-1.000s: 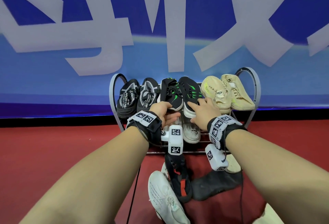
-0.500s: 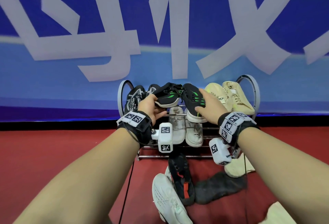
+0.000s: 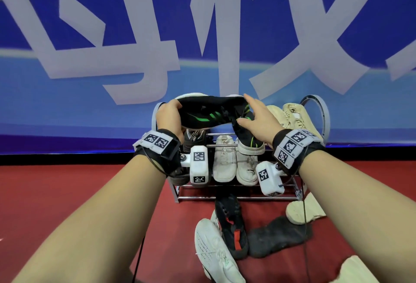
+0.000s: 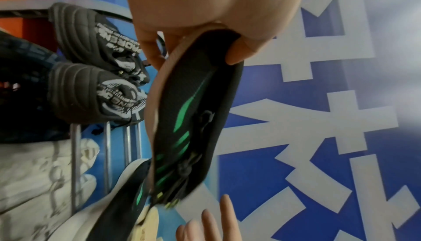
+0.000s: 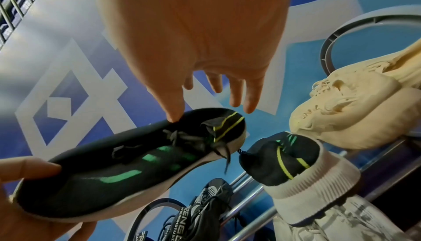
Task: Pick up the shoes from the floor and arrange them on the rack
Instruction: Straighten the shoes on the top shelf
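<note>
The left hand (image 3: 169,118) grips the toe of a black sneaker (image 3: 211,113) with green stripes, thumb and fingers curled round it, held sideways above the rack (image 3: 236,197). The right hand (image 3: 258,120) is spread, its thumb touching the sneaker's heel end. Its mate (image 3: 248,141) stands on the top shelf beside two beige shoes (image 3: 290,116). Two dark shoes (image 4: 100,75) at the rack's left end bear white lettering, only partly readable. White shoes (image 3: 225,159) sit on the lower shelf. More shoes (image 3: 231,228) lie on the red floor (image 3: 67,192) before the rack. A blue banner (image 3: 90,107) with large white characters hangs behind.
</note>
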The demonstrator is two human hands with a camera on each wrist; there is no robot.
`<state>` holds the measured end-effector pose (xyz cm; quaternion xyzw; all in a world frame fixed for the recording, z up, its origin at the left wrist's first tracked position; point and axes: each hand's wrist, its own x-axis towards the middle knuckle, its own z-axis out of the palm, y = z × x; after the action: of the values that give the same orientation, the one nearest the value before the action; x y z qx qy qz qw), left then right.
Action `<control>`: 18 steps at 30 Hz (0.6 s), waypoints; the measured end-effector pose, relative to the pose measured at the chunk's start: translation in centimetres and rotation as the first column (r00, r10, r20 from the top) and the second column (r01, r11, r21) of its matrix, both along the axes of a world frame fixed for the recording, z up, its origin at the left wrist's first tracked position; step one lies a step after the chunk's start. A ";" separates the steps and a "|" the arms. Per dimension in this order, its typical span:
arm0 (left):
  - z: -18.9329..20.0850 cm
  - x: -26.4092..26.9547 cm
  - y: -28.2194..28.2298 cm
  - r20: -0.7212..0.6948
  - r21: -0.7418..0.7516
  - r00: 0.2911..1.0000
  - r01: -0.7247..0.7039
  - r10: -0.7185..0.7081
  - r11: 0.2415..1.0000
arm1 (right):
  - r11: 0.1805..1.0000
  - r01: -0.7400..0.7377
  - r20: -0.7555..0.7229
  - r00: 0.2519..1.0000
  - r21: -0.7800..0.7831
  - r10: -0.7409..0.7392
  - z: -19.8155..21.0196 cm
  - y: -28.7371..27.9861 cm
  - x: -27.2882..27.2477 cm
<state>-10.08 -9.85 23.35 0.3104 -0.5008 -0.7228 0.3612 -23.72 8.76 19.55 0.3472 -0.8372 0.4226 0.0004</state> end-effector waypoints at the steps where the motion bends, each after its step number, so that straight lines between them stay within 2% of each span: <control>1: 0.3 0.1 -0.3 -0.008 -0.017 1.000 -0.006 0.006 1.000 | 1.000 -0.002 -0.002 1.000 0.014 0.002 0.0 0.0 0.0; 5: 1.1 -0.2 -0.8 -0.049 -0.061 0.998 0.032 -0.035 0.998 | 0.989 -0.015 0.022 1.000 0.144 0.012 -0.2 0.3 -0.5; 8: 1.3 -0.4 -0.4 -0.070 -0.094 0.995 0.058 -0.064 0.994 | 0.959 -0.169 0.095 0.984 0.228 0.151 -0.2 0.6 0.0; 11: 1.2 -0.4 -0.5 -0.078 -0.083 0.989 0.119 -0.125 0.989 | 0.955 -0.246 0.208 0.955 0.165 0.210 -0.5 0.3 0.8; 15: 1.1 -0.7 -0.5 -0.129 -0.035 0.961 0.243 -0.246 0.969 | 0.985 -0.139 0.200 0.973 0.099 0.117 -0.2 -0.1 1.0; 18: 1.1 -0.9 0.0 -0.108 -0.017 0.941 0.322 -0.322 0.946 | 0.996 -0.086 0.319 0.944 0.008 0.079 -0.2 -0.4 1.1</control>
<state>-10.98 -9.83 24.46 0.1845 -0.5239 -0.7883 0.2648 -22.61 8.38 19.34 0.3091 -0.8156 0.4634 -0.1563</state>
